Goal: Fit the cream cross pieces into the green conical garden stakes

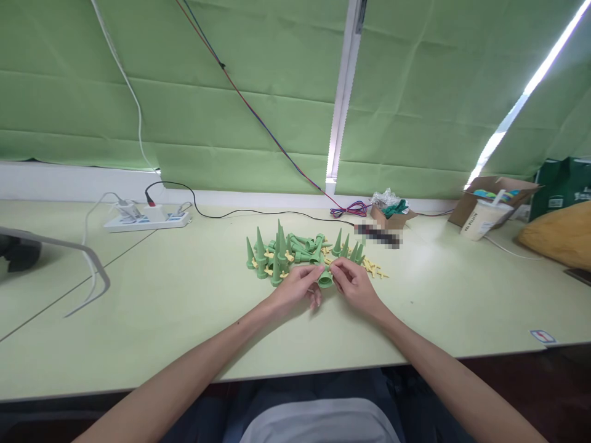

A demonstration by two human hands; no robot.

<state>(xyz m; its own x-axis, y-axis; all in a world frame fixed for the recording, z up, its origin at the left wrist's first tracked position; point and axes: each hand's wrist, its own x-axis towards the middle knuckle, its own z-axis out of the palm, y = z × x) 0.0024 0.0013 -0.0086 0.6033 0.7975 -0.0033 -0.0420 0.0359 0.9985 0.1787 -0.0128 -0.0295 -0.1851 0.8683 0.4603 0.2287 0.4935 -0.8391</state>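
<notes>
My left hand [298,287] and my right hand [353,284] meet over the pale green table [175,307] and both grip one green plastic cone [325,278], its wide open end facing me. My right fingers pinch at its upper side, where a small yellow piece may sit; it is too small to tell. Just beyond the hands lies a pile of green cones [286,249], some upright and some lying down. Several small yellow cross-shaped pieces [373,269] are scattered to the right of the pile.
A white power strip [148,218] with plugs and cables lies at the back left. A small cardboard box with plastic wrap [392,212], a paper cup [482,220], an open carton [496,187] and a tan bag [558,237] stand at the back right. Green blinds hang behind.
</notes>
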